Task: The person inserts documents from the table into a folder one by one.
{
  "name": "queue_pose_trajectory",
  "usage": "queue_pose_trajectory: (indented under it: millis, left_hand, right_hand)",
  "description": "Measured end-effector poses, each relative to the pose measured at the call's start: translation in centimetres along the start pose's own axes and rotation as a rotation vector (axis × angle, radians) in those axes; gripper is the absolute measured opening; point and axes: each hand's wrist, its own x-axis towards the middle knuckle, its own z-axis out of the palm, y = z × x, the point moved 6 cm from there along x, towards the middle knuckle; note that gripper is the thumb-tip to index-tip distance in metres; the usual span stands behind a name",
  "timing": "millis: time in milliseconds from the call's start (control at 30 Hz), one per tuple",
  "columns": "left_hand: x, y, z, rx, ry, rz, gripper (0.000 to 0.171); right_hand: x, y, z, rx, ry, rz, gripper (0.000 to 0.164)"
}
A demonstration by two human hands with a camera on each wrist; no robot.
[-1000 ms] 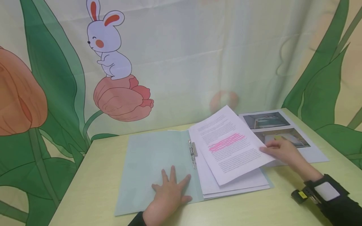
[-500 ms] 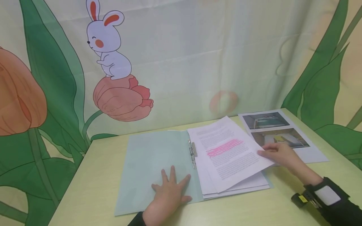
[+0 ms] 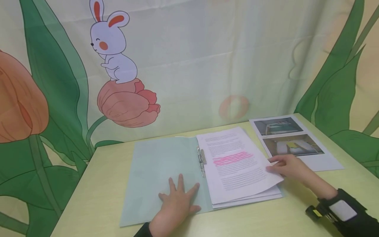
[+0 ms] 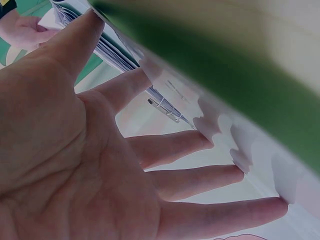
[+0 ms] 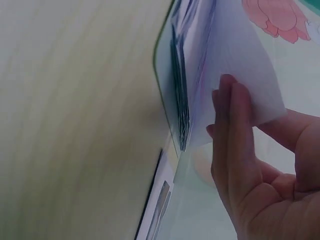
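Observation:
A pale blue-green folder (image 3: pixel 157 164) lies spread on the table, with a metal clip fastener (image 3: pixel 201 161) along its spine. On its right half sits a stack of papers (image 3: pixel 217 199). The top printed sheet (image 3: pixel 237 177), with lines marked in pink highlighter, has its right edge raised. My right hand (image 3: pixel 288 168) pinches that edge between thumb and fingers; the right wrist view shows the sheet (image 5: pixel 250 65) bent up from the stack. My left hand (image 3: pixel 177 200) rests on the folder's left cover, fingers spread and straight, as the left hand (image 4: pixel 115 150) shows in its wrist view.
A white sheet with two printed photos (image 3: pixel 322 163) lies at the back right, beyond my right hand. The light wooden table (image 3: pixel 97 191) ends at a curtain (image 3: pixel 189 65) printed with a rabbit and tulips. Straps with a small device (image 3: pixel 340 205) circle my right wrist.
The highlighted sheet has come down and to the left, closer onto the stack, with my right hand lowering its edge. My left hand has stayed in place.

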Motion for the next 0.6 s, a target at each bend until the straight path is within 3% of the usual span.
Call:
queue_pose_trajectory:
  millis: [233,600]
  left_hand:
    - [-0.05,-0.01,-0.01,-0.007,0.005,-0.003,0.068]
    - [-0.02,0.01,0.00,0.002,-0.004,-0.003,0.068]
  right_hand:
    - [-0.23,-0.53,0.79,-0.053,-0.035,0.018,0.046]
    - [-0.54,-0.67,1.09,-0.077,-0.033,-0.037,0.039]
